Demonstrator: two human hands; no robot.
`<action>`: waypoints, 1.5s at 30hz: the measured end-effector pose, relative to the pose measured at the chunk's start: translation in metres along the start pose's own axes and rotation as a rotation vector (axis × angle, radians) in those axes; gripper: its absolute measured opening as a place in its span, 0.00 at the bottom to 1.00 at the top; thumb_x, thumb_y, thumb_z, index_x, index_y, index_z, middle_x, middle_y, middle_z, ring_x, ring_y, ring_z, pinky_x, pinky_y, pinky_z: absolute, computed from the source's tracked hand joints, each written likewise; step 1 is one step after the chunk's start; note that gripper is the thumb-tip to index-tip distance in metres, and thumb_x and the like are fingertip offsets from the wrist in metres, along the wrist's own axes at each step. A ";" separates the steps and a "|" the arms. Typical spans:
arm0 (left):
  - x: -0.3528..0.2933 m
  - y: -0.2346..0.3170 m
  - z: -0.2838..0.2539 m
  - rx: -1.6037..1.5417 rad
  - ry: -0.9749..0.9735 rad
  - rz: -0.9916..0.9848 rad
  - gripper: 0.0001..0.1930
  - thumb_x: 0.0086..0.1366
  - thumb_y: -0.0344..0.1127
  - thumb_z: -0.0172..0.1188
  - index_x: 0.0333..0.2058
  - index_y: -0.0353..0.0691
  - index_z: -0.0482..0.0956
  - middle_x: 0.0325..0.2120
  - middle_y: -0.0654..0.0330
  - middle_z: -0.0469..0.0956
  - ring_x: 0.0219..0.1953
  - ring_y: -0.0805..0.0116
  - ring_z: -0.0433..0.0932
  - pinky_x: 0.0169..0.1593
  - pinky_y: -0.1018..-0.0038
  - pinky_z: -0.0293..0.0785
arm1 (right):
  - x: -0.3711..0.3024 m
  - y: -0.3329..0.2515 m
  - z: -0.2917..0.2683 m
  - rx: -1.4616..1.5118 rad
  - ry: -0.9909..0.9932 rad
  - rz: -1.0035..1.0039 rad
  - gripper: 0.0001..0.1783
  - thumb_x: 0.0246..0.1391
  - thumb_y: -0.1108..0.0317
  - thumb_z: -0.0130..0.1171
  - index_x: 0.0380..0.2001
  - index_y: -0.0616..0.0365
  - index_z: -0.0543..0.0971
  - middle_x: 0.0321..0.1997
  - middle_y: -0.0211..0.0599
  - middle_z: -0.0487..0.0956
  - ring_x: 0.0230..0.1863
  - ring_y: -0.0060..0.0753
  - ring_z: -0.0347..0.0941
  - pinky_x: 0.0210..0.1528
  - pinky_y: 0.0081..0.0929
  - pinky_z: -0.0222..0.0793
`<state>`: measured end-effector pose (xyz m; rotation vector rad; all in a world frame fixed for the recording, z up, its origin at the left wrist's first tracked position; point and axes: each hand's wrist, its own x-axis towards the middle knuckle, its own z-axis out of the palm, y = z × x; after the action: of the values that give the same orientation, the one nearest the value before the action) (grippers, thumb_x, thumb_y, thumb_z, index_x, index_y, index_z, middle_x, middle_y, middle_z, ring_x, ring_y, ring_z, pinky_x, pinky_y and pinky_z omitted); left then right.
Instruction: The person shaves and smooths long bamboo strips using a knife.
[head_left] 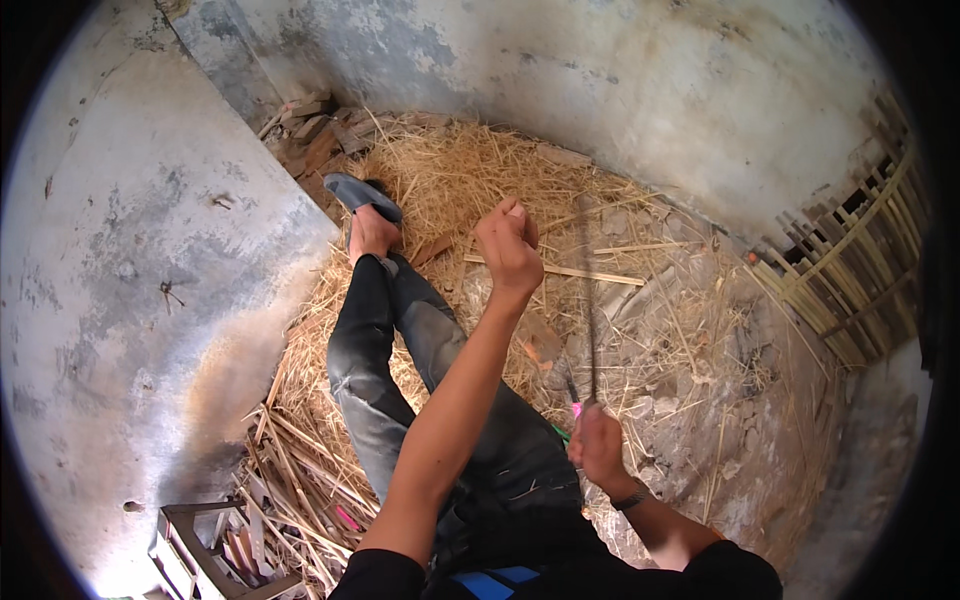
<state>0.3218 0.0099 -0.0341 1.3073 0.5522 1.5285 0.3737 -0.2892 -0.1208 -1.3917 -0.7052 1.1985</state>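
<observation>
My left hand (510,245) is raised in front of me over the straw, fingers curled into a fist with the thumb on top. Whatever it may hold is too small to make out. My right hand (598,448), lower and nearer my body, is closed and smeared by motion. A long, thin dark strip (588,310) runs up from it, blurred along its length. Just beside that hand shows a short dark piece with a pink part (576,408); whether it is held too cannot be told. My legs in dark trousers (365,350) stretch out beneath the left forearm.
Loose straw (450,160) and dirt cover the floor. Stained pale walls (160,250) rise at left and behind. A slatted bamboo frame (860,270) leans at right. Broken bricks (310,130) lie in the far left corner, and a wooden frame (200,550) stands at near left.
</observation>
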 end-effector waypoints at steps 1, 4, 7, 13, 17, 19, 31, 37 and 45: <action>0.002 0.000 0.002 0.007 0.016 0.007 0.22 0.67 0.39 0.44 0.14 0.35 0.58 0.11 0.61 0.60 0.14 0.73 0.57 0.21 0.71 0.51 | -0.002 0.017 -0.008 -0.027 -0.080 0.158 0.29 0.71 0.39 0.43 0.26 0.53 0.66 0.15 0.25 0.63 0.14 0.21 0.61 0.17 0.22 0.61; 0.004 -0.001 0.001 -0.027 0.064 -0.052 0.22 0.67 0.39 0.44 0.14 0.34 0.59 0.10 0.62 0.60 0.14 0.74 0.57 0.21 0.71 0.50 | 0.005 0.053 -0.035 0.131 0.011 0.894 0.31 0.68 0.35 0.46 0.27 0.52 0.67 0.16 0.24 0.63 0.14 0.20 0.60 0.18 0.23 0.61; 0.001 0.004 -0.001 0.015 0.059 0.053 0.21 0.66 0.39 0.45 0.15 0.35 0.60 0.10 0.63 0.59 0.14 0.74 0.57 0.21 0.70 0.50 | 0.012 0.050 -0.046 0.200 0.059 0.840 0.33 0.64 0.30 0.48 0.27 0.52 0.68 0.15 0.25 0.63 0.14 0.20 0.58 0.17 0.24 0.60; 0.004 0.006 0.006 0.129 0.188 0.102 0.21 0.68 0.37 0.44 0.15 0.40 0.55 0.13 0.65 0.57 0.14 0.75 0.55 0.20 0.72 0.48 | 0.011 -0.034 -0.003 0.166 -0.042 0.354 0.33 0.70 0.34 0.42 0.26 0.55 0.67 0.14 0.26 0.63 0.13 0.19 0.60 0.16 0.22 0.59; 0.005 0.003 0.017 -0.030 0.351 0.086 0.20 0.67 0.33 0.45 0.14 0.40 0.56 0.14 0.65 0.58 0.15 0.75 0.56 0.21 0.72 0.49 | 0.007 -0.072 0.015 0.284 -0.027 0.194 0.33 0.72 0.36 0.39 0.26 0.56 0.67 0.14 0.27 0.63 0.13 0.20 0.60 0.17 0.22 0.60; 0.005 0.000 0.018 -0.156 0.396 0.116 0.20 0.67 0.31 0.46 0.14 0.40 0.57 0.15 0.65 0.58 0.16 0.76 0.56 0.21 0.73 0.49 | 0.003 -0.070 0.023 0.324 -0.002 0.111 0.34 0.71 0.35 0.40 0.27 0.56 0.66 0.14 0.27 0.62 0.13 0.21 0.60 0.17 0.23 0.61; 0.009 0.002 0.009 -0.202 0.470 0.075 0.18 0.66 0.33 0.49 0.17 0.44 0.58 0.13 0.67 0.56 0.15 0.77 0.52 0.20 0.74 0.47 | -0.001 -0.060 0.010 0.383 0.065 0.278 0.35 0.68 0.30 0.40 0.29 0.53 0.66 0.13 0.24 0.59 0.12 0.20 0.58 0.18 0.23 0.60; 0.007 -0.012 -0.004 -0.084 0.405 0.178 0.17 0.65 0.33 0.49 0.17 0.39 0.60 0.15 0.66 0.57 0.18 0.76 0.54 0.23 0.74 0.49 | -0.006 0.003 -0.007 0.321 -0.034 0.901 0.35 0.62 0.27 0.49 0.30 0.52 0.66 0.15 0.24 0.60 0.12 0.20 0.55 0.19 0.24 0.61; 0.007 0.008 -0.034 -0.224 0.441 0.053 0.16 0.66 0.36 0.47 0.19 0.42 0.58 0.15 0.66 0.56 0.18 0.77 0.52 0.23 0.74 0.49 | 0.032 -0.005 -0.037 -0.072 0.165 0.107 0.27 0.71 0.47 0.51 0.23 0.55 0.71 0.16 0.28 0.69 0.14 0.24 0.64 0.20 0.29 0.63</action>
<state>0.2884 0.0214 -0.0351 0.8212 0.6021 1.8777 0.4189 -0.2718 -0.1289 -1.5858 -0.5686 1.1348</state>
